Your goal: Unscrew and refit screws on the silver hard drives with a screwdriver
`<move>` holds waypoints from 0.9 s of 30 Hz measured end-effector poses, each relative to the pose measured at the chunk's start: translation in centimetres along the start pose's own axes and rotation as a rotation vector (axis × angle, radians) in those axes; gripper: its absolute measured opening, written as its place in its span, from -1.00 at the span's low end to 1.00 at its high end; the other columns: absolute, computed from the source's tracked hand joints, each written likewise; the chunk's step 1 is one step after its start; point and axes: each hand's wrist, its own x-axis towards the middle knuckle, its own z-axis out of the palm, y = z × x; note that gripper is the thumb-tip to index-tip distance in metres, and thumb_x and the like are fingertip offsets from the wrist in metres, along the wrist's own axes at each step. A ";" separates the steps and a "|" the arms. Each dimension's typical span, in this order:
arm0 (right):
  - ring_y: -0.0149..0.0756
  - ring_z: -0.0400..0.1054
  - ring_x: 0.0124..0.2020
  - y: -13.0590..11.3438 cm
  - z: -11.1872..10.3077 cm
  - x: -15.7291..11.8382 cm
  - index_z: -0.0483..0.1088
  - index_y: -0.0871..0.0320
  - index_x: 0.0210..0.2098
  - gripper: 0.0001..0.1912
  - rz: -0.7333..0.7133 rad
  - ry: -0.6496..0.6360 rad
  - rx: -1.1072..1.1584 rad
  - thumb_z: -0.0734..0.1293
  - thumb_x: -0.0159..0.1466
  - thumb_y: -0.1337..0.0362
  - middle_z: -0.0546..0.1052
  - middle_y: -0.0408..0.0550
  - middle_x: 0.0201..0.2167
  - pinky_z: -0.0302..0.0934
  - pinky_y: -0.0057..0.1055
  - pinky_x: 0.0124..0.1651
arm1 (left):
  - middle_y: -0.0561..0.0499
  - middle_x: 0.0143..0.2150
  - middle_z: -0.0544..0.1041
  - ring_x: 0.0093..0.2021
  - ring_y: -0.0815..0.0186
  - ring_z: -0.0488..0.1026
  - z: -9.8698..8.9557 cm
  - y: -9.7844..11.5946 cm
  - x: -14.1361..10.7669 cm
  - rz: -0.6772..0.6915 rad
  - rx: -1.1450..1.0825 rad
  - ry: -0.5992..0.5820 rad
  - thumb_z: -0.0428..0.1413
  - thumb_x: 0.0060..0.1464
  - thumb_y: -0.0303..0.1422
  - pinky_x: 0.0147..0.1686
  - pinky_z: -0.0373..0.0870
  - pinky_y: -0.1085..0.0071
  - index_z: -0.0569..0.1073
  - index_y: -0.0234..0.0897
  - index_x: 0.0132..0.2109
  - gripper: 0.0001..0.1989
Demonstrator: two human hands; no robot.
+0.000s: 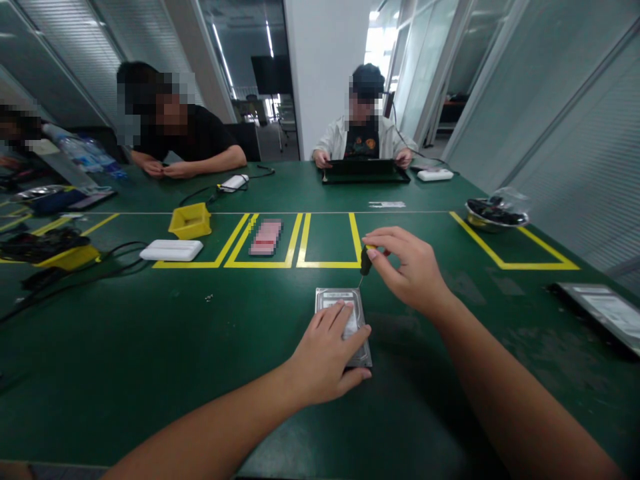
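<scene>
A: Nearest first. State of the hands?
B: Left hand [330, 350]: palm down, fingers spread and apart, resting across the hard disk drive [361, 353], which lies flat on the green table [160, 387]. Right hand [405, 267]: thumb and fingers pinched together on the screwdriver [365, 261], dark-handled with a yellow cap, its shaft pointing down at the drive's far right corner.
A: Markings on the drive?
B: A white label [351, 325], partly covered by the fingers; its print is too small to read.
A: Surroundings?
B: To the right, a second drive [607, 310], pale label likewise illegible. To the left, small metallic pieces [209, 298]. Beyond, a white power strip [171, 251], a pixelated pink item [266, 237], a yellow bin [190, 222] and a metal bowl [495, 223] of black parts.
A: Far side?
B: One co-worker [195, 137] in black, forearms on the table; another [340, 140] in a pale jacket, both hands on a dark panel [367, 171]. The orange shirt print is indistinct.
</scene>
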 end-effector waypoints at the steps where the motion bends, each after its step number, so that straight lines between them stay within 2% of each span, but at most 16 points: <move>1: -0.18 0.45 -0.06 0.0 0.0 0.0 0.49 0.15 -0.14 -0.80 -0.002 -0.004 0.011 0.24 0.32 0.34 0.57 0.05 -0.13 0.34 -0.19 0.00 | -0.28 0.41 0.06 0.39 -0.15 -0.03 0.0 0.0 0.0 0.000 0.000 -0.003 0.13 0.11 0.01 0.28 0.02 -0.10 0.24 -0.14 0.31 -0.32; 5: -0.23 0.47 -0.17 0.2 0.2 -0.1 0.46 0.15 -0.11 -0.82 0.036 -0.012 0.002 0.28 0.32 0.34 0.58 0.01 -0.16 0.35 -0.26 -0.11 | -0.29 0.40 0.05 0.40 -0.15 -0.04 0.1 0.0 0.0 -0.002 0.001 -0.008 0.12 0.12 0.01 0.28 0.02 -0.10 0.23 -0.14 0.31 -0.32; 8: -0.25 0.41 -0.29 0.5 0.3 -0.1 0.45 0.14 -0.23 -0.91 0.022 0.007 -0.043 0.34 0.29 0.27 0.53 -0.05 -0.31 0.31 -0.29 -0.22 | -0.28 0.41 0.05 0.40 -0.15 -0.03 0.2 -0.1 0.0 -0.004 0.003 -0.003 0.14 0.11 0.01 0.28 0.02 -0.10 0.24 -0.13 0.31 -0.31; 10: -0.25 0.38 -0.30 0.6 0.4 -0.1 0.44 0.13 -0.26 -0.92 0.007 0.019 -0.046 0.35 0.29 0.26 0.50 -0.07 -0.35 0.29 -0.30 -0.25 | -0.29 0.41 0.04 0.40 -0.15 -0.03 0.3 -0.1 0.0 -0.004 0.005 -0.001 0.14 0.11 0.01 0.28 0.01 -0.10 0.23 -0.13 0.31 -0.31; 14: -0.25 0.39 -0.24 0.7 0.6 -0.1 0.44 0.14 -0.19 -0.89 -0.001 0.048 -0.025 0.32 0.30 0.28 0.51 -0.02 -0.27 0.31 -0.30 -0.23 | -0.29 0.41 0.04 0.40 -0.16 -0.04 0.4 -0.1 0.0 -0.001 0.008 0.000 0.12 0.12 0.02 0.28 0.01 -0.11 0.24 -0.13 0.31 -0.32; 19: -0.25 0.39 -0.29 0.8 0.7 -0.1 0.48 0.16 -0.24 -0.91 0.028 0.095 -0.070 0.36 0.27 0.30 0.46 -0.03 -0.34 0.30 -0.30 -0.28 | -0.29 0.41 0.05 0.40 -0.16 -0.04 0.4 -0.1 0.0 0.000 0.007 -0.002 0.13 0.12 0.01 0.27 0.01 -0.11 0.23 -0.13 0.31 -0.31; 24: -0.24 0.42 -0.24 1.0 0.6 -0.1 0.48 0.15 -0.20 -0.84 0.034 0.070 -0.009 0.28 0.28 0.41 0.54 -0.02 -0.26 0.32 -0.29 -0.22 | -0.28 0.41 0.05 0.40 -0.15 -0.04 0.3 -0.2 0.0 0.002 0.007 0.000 0.12 0.13 0.02 0.27 0.02 -0.10 0.24 -0.14 0.31 -0.32; 27: -0.26 0.44 -0.24 1.1 0.6 -0.2 0.48 0.14 -0.18 -0.84 0.050 0.063 0.023 0.29 0.28 0.40 0.56 -0.03 -0.22 0.34 -0.29 -0.21 | -0.27 0.41 0.05 0.40 -0.15 -0.04 0.3 -0.2 0.0 0.003 0.006 0.002 0.12 0.12 0.02 0.27 0.02 -0.10 0.24 -0.14 0.31 -0.32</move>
